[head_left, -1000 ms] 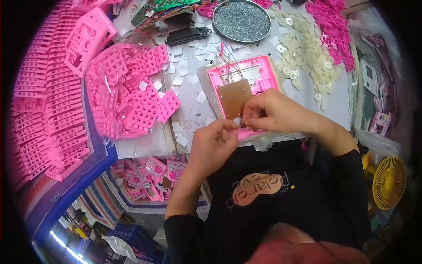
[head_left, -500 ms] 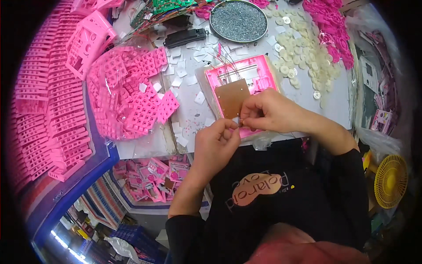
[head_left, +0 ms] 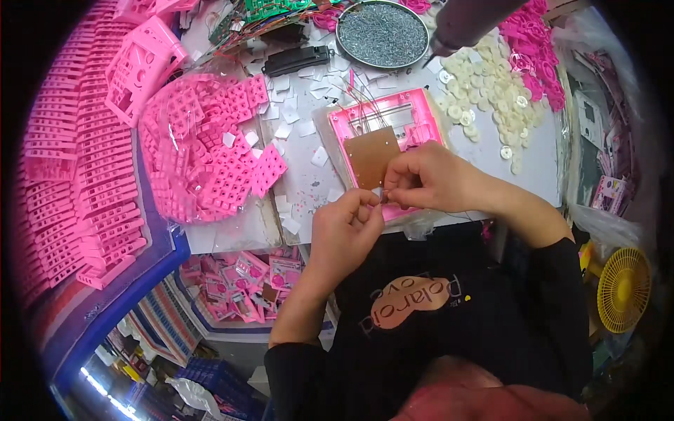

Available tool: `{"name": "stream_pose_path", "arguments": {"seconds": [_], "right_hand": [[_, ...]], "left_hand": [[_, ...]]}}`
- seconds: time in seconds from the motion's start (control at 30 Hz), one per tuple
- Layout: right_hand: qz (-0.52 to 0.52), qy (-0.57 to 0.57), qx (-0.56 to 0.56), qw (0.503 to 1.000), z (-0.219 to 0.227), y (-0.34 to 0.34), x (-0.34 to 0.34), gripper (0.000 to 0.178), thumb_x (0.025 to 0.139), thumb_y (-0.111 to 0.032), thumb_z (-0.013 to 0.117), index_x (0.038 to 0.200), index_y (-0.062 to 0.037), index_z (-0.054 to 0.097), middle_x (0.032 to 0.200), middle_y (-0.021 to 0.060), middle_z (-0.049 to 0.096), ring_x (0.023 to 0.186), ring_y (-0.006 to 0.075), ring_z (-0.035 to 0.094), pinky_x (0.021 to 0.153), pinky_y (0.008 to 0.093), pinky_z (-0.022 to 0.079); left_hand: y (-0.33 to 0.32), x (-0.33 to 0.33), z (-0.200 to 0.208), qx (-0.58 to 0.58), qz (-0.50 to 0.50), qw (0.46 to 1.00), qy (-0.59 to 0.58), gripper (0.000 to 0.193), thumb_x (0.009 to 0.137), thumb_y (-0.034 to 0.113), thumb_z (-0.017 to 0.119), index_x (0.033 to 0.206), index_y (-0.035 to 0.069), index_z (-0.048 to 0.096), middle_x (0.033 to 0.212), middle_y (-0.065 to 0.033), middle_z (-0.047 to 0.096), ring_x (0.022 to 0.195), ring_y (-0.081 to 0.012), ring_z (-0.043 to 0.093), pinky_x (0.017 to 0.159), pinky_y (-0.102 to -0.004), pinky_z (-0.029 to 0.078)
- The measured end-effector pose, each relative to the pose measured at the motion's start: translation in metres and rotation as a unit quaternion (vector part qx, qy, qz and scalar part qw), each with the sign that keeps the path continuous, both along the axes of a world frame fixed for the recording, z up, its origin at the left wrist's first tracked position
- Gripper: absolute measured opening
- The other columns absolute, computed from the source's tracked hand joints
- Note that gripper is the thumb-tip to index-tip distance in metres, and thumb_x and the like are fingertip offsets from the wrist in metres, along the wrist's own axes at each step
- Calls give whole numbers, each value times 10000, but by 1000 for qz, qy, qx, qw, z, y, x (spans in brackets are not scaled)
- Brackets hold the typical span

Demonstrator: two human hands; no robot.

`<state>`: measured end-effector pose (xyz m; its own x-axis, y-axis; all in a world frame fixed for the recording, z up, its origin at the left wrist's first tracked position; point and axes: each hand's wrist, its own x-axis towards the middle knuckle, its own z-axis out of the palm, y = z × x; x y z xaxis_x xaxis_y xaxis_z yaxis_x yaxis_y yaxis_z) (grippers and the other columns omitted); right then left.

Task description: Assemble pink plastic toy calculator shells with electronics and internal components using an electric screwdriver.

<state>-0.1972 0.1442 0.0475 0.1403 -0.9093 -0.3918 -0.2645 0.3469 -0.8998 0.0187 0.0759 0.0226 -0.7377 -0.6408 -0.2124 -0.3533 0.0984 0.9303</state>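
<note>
From the head view, my left hand [head_left: 344,228] and right hand [head_left: 437,184] each press thumb and forefinger together at a small pale piece [head_left: 377,191], beside the brown circuit board [head_left: 370,156] on the pink plastic housing [head_left: 424,109]; which grips it, I cannot tell.

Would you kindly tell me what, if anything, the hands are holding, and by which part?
The left hand and right hand seem to pinch a small pale piece near the lower edge of the board; the fingers hide which part.
</note>
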Motion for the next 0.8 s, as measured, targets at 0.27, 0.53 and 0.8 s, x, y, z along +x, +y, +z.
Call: {"name": "stream_pose_path", "arguments": {"seconds": [0.27,0.53,0.8], "right_hand": [[-68,235,-286,927,-6,23,32,195,849,-48,652,1044,-45,649,769,99,646,683,319,659,631,380,534],[-208,-36,-76,974,-19,41,34,108,914,-51,685,1010,-2,695,877,91,711,729,114,673,626,264,527],[-106,193,-419,881,-41,40,37,171,819,-40,745,980,-20,689,1034,121,702,865,287,698,701,347,573]], "left_hand": [[1,-2,4,125,19,992,18,52,923,31,671,956,-9,664,664,10,608,583,-34,532,552,-209,418],[14,-8,8,-81,17,997,-1,76,903,47,676,965,4,684,640,-5,624,585,-32,549,545,-218,433],[-23,-17,21,275,27,961,-20,102,946,41,619,988,-26,683,739,-42,675,620,-82,619,578,-239,487]]}}
